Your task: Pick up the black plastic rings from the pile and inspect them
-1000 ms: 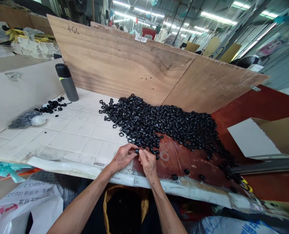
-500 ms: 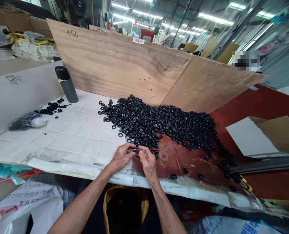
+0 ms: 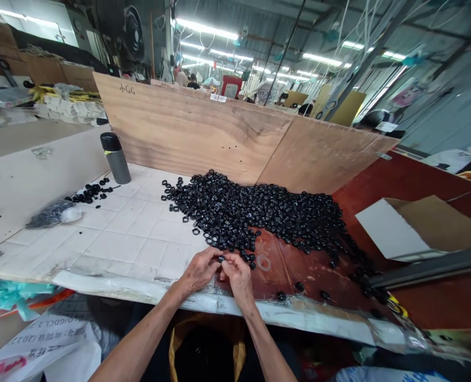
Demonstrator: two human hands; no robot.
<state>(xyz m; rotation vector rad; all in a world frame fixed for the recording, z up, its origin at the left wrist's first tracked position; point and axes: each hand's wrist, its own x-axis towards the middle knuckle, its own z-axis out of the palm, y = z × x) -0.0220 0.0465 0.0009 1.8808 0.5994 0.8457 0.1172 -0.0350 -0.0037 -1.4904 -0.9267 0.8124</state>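
Observation:
Between the fingertips of both hands sits a small black ring-like part (image 3: 221, 259), partly hidden by the fingers. My left hand (image 3: 200, 269) pinches it from the left, its wrist over the table's front edge. From the right, my right hand (image 3: 236, 273) closes thumb and forefinger on the same part. Just beyond the fingers spreads a large heap of black ring-shaped parts (image 3: 255, 212), reaching from the white surface across the red-brown board. A few loose black parts (image 3: 299, 286) lie to the right of my right hand.
A grey bottle with a black cap (image 3: 118, 162) stands at the back left. Near it lie a clear bag of dark pieces (image 3: 50, 215) and small black bits (image 3: 90, 192). A wooden panel (image 3: 188, 130) closes the back. An open cardboard box (image 3: 398, 228) sits right; an open sack (image 3: 239, 355) is below.
The camera view has tilted up and shifted slightly. Both hands stay together at the front edge with the small black part between them, the fingers shifting a little around it.

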